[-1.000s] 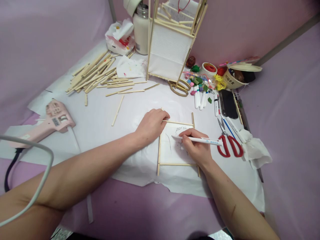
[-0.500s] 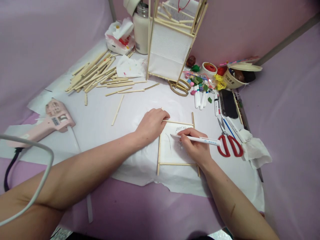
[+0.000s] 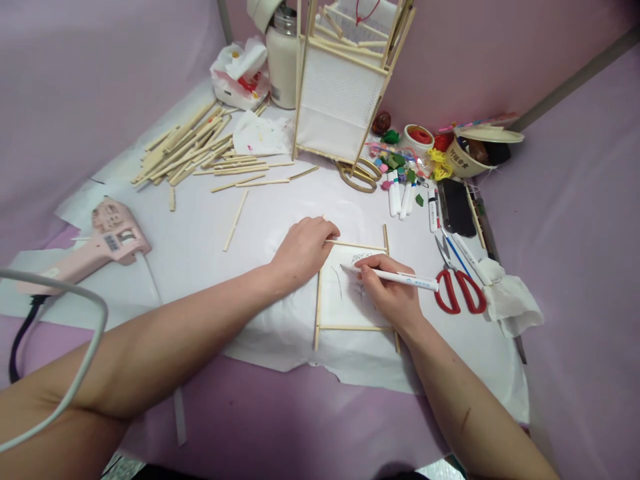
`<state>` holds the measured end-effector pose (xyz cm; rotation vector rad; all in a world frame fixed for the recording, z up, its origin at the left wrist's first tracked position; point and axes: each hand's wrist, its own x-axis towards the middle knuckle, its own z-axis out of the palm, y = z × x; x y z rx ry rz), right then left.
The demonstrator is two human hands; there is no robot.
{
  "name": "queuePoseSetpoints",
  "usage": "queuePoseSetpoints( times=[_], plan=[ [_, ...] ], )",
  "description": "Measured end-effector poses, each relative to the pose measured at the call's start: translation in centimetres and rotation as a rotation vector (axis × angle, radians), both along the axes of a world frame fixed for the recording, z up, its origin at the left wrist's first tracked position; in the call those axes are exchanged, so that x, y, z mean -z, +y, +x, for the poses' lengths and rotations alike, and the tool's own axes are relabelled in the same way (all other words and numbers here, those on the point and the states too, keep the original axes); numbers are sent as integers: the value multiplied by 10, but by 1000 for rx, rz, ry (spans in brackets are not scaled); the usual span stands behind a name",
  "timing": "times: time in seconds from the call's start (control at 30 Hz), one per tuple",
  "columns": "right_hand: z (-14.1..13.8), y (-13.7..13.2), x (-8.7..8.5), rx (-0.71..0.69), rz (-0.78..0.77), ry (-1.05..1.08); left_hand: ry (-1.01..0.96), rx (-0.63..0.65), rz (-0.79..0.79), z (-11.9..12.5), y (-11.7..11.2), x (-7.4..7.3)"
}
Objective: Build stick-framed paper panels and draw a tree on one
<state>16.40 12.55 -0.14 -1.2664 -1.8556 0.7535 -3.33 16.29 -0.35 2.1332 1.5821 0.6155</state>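
Right hand (image 3: 387,290) and the white pen (image 3: 400,279) in it have crept slightly up and left over the drawing since a moment ago, only a small shift. The right fingers (image 3: 367,265) pinch the pen in a narrow grip, its tip at the sketched paper panel (image 3: 345,300) set in a small stick frame (image 3: 318,313). The left hand (image 3: 305,250) rests just beside the frame, the left fingers (image 3: 327,230) lying loosely open over its top corner, holding nothing. Past the pen's far end lie red-handled scissors (image 3: 460,291). Beyond the right fingers stand marker pens (image 3: 397,193) and a tall stick lantern (image 3: 340,100). Well left of the left hand are loose sticks (image 3: 185,150) and a pink glue gun (image 3: 113,240).
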Motion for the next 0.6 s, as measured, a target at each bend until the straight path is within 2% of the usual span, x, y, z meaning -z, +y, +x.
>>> queuePoseSetpoints(
  times=[0.6],
  plan=[
    [-2,0,1,-19,-6,-36,2,8,17,0,0,2]
  ],
)
